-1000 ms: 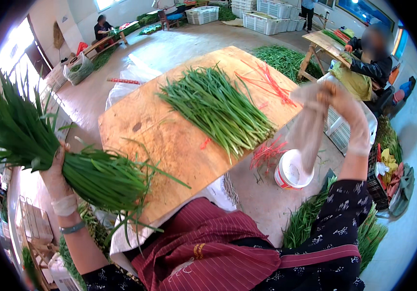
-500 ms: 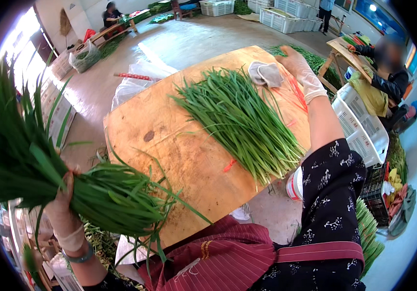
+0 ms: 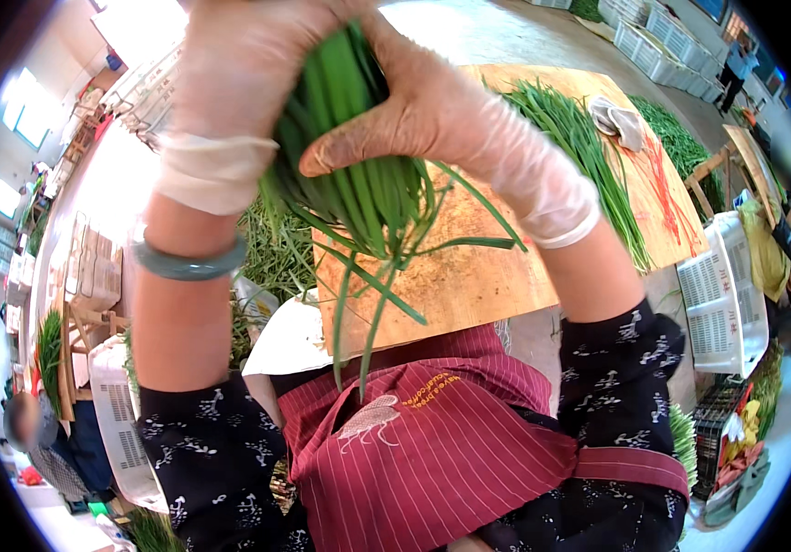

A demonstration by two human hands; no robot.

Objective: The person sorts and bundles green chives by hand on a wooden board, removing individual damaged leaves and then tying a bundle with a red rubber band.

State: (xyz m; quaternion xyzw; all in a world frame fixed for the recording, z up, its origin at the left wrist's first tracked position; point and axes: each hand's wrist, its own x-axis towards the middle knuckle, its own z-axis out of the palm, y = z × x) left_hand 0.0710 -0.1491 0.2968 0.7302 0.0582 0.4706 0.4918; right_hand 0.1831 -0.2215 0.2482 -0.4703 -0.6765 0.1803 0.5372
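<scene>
Spreading beneath the raised forearms, the wooden table [image 3: 497, 285] is the broadest thing near the worker, its left edge running under the lifted greens. A white slatted crate [image 3: 722, 299] sits just beside the right edge and would probably check a wide swing that way. Between the table's middle and that same edge, a flat pile of long leaves [image 3: 589, 161] takes up a good share of the room. The leafy bunch [image 3: 349, 189] is up over the left edge, toward the near left corner, between both gloved hands. To my eye it is light for its bulk, springy along its length yet easily bruised; smooth blades may slip past one another, so a broad, even clasp around the thick middle seems wisest. The right hand [image 3: 428, 110] wraps it, thumb laid across the near face; the left hand [image 3: 244, 78] lies against its other side, though I cannot tell how those fingers are set. A grey cloth [image 3: 616, 122] rests near the far right corner, thin red ties [image 3: 667, 198] trail along the right edge, and stray blades [image 3: 377, 299] dangle, apt to snag at the near left corner.
</scene>
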